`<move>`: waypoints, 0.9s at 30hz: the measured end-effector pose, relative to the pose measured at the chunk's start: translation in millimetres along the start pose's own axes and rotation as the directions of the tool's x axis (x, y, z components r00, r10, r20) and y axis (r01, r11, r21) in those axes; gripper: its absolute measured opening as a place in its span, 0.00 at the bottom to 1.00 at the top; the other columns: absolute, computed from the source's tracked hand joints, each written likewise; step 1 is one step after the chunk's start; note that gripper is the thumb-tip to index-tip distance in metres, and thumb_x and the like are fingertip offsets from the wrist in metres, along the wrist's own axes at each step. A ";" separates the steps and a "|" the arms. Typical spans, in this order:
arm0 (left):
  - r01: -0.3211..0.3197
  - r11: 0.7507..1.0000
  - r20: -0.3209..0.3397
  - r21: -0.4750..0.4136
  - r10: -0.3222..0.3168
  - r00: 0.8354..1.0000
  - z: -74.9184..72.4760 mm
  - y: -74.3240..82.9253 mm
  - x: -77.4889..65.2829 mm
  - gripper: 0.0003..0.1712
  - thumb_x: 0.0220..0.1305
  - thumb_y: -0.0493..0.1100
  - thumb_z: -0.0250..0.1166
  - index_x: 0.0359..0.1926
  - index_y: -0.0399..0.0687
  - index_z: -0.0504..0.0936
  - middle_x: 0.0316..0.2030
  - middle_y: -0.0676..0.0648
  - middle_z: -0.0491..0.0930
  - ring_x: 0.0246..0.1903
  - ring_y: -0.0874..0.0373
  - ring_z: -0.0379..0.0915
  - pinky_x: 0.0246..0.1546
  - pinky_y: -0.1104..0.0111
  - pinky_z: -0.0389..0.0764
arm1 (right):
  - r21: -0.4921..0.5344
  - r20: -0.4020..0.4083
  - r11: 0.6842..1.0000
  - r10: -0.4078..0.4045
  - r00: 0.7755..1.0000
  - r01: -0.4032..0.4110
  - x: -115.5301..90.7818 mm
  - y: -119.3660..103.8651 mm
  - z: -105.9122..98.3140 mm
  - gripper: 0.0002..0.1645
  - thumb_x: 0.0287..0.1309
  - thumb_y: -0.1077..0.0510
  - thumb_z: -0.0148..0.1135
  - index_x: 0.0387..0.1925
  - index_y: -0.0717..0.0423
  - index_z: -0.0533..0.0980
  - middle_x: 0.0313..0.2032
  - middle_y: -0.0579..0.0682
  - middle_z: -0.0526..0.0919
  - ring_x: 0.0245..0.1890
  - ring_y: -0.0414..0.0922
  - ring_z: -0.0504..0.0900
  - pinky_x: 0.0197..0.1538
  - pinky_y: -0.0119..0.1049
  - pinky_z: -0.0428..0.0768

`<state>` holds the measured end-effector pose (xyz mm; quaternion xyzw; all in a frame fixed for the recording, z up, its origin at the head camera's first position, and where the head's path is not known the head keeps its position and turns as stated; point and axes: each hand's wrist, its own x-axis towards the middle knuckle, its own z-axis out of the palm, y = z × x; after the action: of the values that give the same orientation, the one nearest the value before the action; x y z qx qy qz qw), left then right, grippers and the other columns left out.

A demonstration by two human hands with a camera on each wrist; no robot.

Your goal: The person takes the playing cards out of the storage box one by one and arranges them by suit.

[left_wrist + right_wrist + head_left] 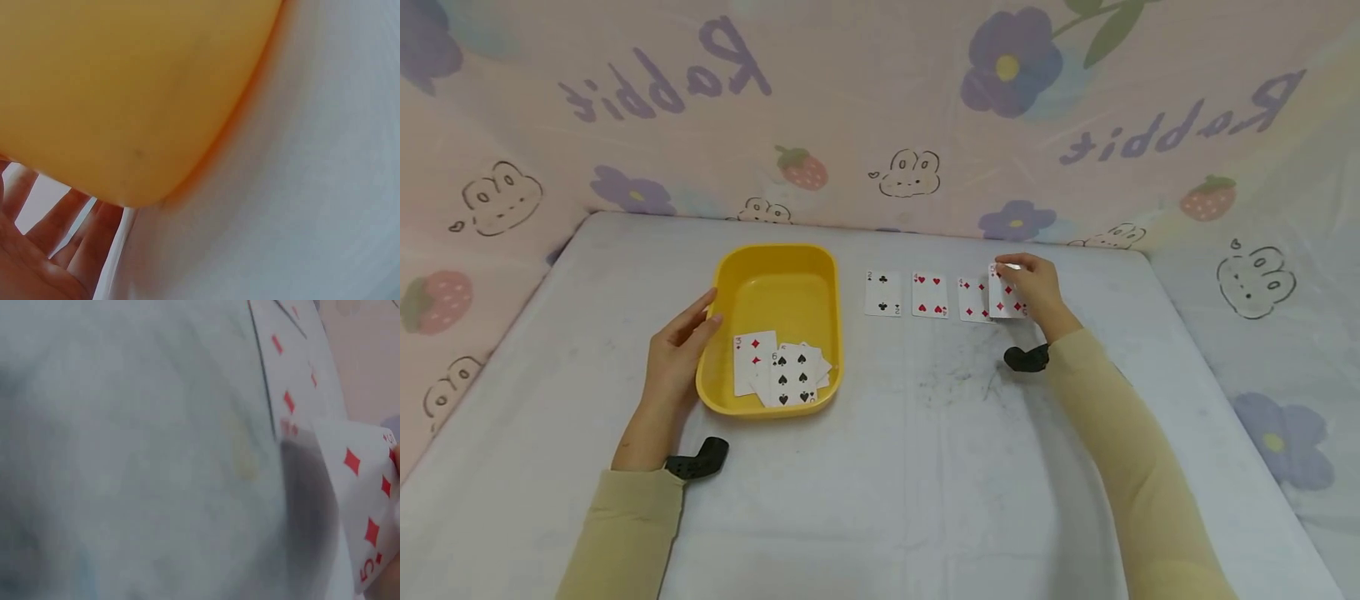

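You're resting your left hand (673,354) against the yellow tray (775,287) and pinching the five of diamonds (1005,301) in your right hand (1035,285).
Your left fingers are spreading along the tray's left wall; inside, the six of spades (793,375) is lying across other cards. Rightward, the two of clubs (883,294), a heart card (930,295) and a diamond card (974,301) are forming a row, with the five overhanging its right end. You'd do well to be squaring its edges, clearing its neighbour, and loosening your pinch only when it's lying flat. The tray is hiding your left fingertips, the six is covering cards beneath, and the right wrist view is cutting off your right hand.
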<state>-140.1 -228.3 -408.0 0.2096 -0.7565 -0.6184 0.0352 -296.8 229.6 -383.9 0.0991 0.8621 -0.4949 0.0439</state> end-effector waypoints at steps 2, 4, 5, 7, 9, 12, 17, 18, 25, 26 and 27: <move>0.001 1.000 0.001 -0.017 -0.001 1.000 -0.6 -0.2 -0.1 0.26 0.64 0.61 0.59 0.64 0.78 0.70 0.69 0.52 0.62 0.65 0.58 0.57 0.60 0.77 0.70 | -0.006 -0.016 1.000 0.010 1.000 -0.010 0.9 6.2 -4.1 0.24 0.65 0.50 0.58 0.58 0.57 0.75 0.70 0.53 0.62 0.69 0.49 0.57 0.69 0.46 0.60; -0.002 0.999 0.001 -0.045 0.002 1.000 -0.9 -0.5 -0.1 0.26 0.64 0.60 0.60 0.64 0.76 0.70 0.69 0.51 0.63 0.64 0.59 0.57 0.55 0.83 0.71 | -0.011 -0.028 1.000 0.017 0.999 -0.017 1.6 11.8 -8.1 0.24 0.65 0.50 0.58 0.58 0.58 0.75 0.71 0.53 0.60 0.72 0.49 0.53 0.72 0.48 0.55; -0.005 0.998 0.003 -0.062 0.005 1.000 -1.0 -0.7 0.1 0.26 0.64 0.59 0.61 0.63 0.75 0.71 0.69 0.51 0.63 0.63 0.60 0.58 0.52 0.85 0.72 | -0.017 -0.031 1.000 0.023 0.999 -0.023 2.0 14.7 -10.0 0.24 0.65 0.50 0.57 0.58 0.58 0.74 0.71 0.53 0.59 0.73 0.49 0.51 0.73 0.48 0.53; -0.008 0.997 0.003 -0.081 0.008 1.000 -0.8 -0.9 0.0 0.26 0.63 0.58 0.62 0.63 0.75 0.72 0.68 0.49 0.64 0.61 0.60 0.58 0.47 0.88 0.72 | -0.030 -0.035 0.999 0.034 0.999 -0.035 3.7 20.2 -13.2 0.24 0.66 0.49 0.57 0.58 0.58 0.74 0.72 0.53 0.59 0.72 0.49 0.51 0.74 0.49 0.52; -0.007 0.996 0.000 -0.087 0.007 1.000 -0.5 -1.1 -0.1 0.26 0.63 0.58 0.62 0.63 0.75 0.72 0.67 0.49 0.64 0.60 0.61 0.59 0.45 0.89 0.72 | -0.037 -0.036 0.998 0.041 0.998 -0.043 5.5 24.9 -14.8 0.25 0.65 0.49 0.57 0.58 0.57 0.74 0.71 0.53 0.59 0.71 0.49 0.53 0.73 0.48 0.54; -0.002 0.998 -0.009 -0.067 0.001 1.000 -0.1 -1.4 0.0 0.25 0.64 0.59 0.61 0.62 0.77 0.72 0.67 0.49 0.64 0.60 0.61 0.59 0.45 0.89 0.72 | -0.044 -0.035 0.998 0.047 0.998 -0.048 8.7 30.8 -15.0 0.25 0.65 0.48 0.57 0.58 0.57 0.74 0.71 0.53 0.61 0.64 0.48 0.60 0.64 0.43 0.64; -0.006 0.999 -0.008 -0.043 0.005 1.000 1.0 -2.4 0.9 0.25 0.64 0.60 0.60 0.63 0.77 0.71 0.68 0.49 0.64 0.60 0.61 0.59 0.45 0.90 0.72 | -0.150 0.004 0.989 -0.006 1.000 0.007 10.7 37.2 -15.4 0.22 0.66 0.49 0.56 0.57 0.55 0.75 0.68 0.55 0.65 0.59 0.50 0.63 0.56 0.43 0.68; -0.006 0.999 -0.007 -0.043 0.005 1.000 1.3 -2.5 0.9 0.26 0.64 0.60 0.60 0.63 0.77 0.71 0.68 0.49 0.64 0.60 0.61 0.59 0.45 0.90 0.71 | -0.178 0.017 0.984 -0.024 1.000 0.026 10.5 38.1 -16.0 0.22 0.66 0.49 0.56 0.57 0.56 0.75 0.68 0.56 0.65 0.60 0.52 0.64 0.58 0.45 0.68; -0.015 1.000 -0.006 -0.026 0.015 1.000 1.6 -2.5 1.3 0.26 0.64 0.60 0.59 0.64 0.77 0.70 0.68 0.50 0.63 0.62 0.60 0.58 0.47 0.89 0.71 | -0.291 0.058 0.951 -0.090 0.994 0.103 7.8 36.6 -17.9 0.23 0.66 0.49 0.56 0.55 0.60 0.74 0.62 0.61 0.70 0.61 0.57 0.65 0.63 0.54 0.66; -0.015 1.000 -0.005 -0.024 0.015 1.000 1.5 -2.9 1.4 0.26 0.64 0.61 0.59 0.64 0.77 0.70 0.68 0.50 0.63 0.62 0.60 0.58 0.48 0.88 0.71 | -0.297 0.060 0.948 -0.098 0.993 0.111 8.2 36.8 -17.8 0.23 0.66 0.50 0.56 0.55 0.60 0.74 0.61 0.61 0.70 0.60 0.57 0.66 0.62 0.54 0.66; -0.015 0.999 -0.005 -0.037 0.015 1.000 1.4 -3.1 1.5 0.26 0.64 0.61 0.60 0.64 0.76 0.70 0.68 0.50 0.63 0.62 0.59 0.58 0.48 0.88 0.71 | -0.305 0.060 0.945 -0.108 0.992 0.121 8.4 37.0 -17.8 0.22 0.66 0.50 0.57 0.54 0.61 0.74 0.60 0.62 0.71 0.59 0.58 0.67 0.62 0.54 0.67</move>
<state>-141.1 -227.9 -411.6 0.2047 -0.7462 -0.6318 0.0453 -296.6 264.1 -407.6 0.0304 0.9319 -0.3583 0.0482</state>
